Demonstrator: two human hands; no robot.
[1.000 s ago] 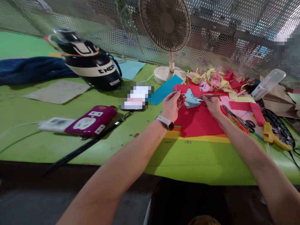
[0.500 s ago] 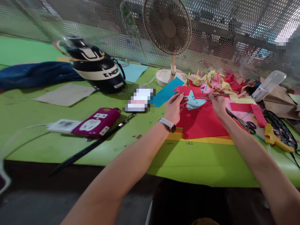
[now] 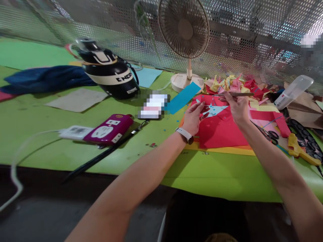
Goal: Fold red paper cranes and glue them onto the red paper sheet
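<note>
My left hand (image 3: 193, 118), wearing a light-strapped watch, is at the left edge of the red paper (image 3: 222, 133), thumb and index finger closed on a red paper piece; the other fingers curl loosely. A slim pointed tool (image 3: 242, 94) with a brownish shaft is pinched in my right hand (image 3: 237, 107), its thin tip pointing left above the red paper. Whether it is tweezers or a knife I cannot make out. Between the hands, a pale blue paper shape (image 3: 215, 111) with small blue bits lies on the red paper, partly hidden by my left fingers.
A blue paper strip (image 3: 184, 97) and a phone (image 3: 152, 107) lie left of my hands. Behind stand a fan (image 3: 185, 29) and a heap of folded paper (image 3: 233, 84). Scissors (image 3: 271, 135) and a yellow glue gun (image 3: 299, 150) are right; a power strip (image 3: 109, 129) and black jug (image 3: 113, 79) left.
My right hand has lifted slightly with the slim tool, whose tip has moved up and away from the pale blue shape. My left hand stays by the red paper. The view has shifted slightly.
</note>
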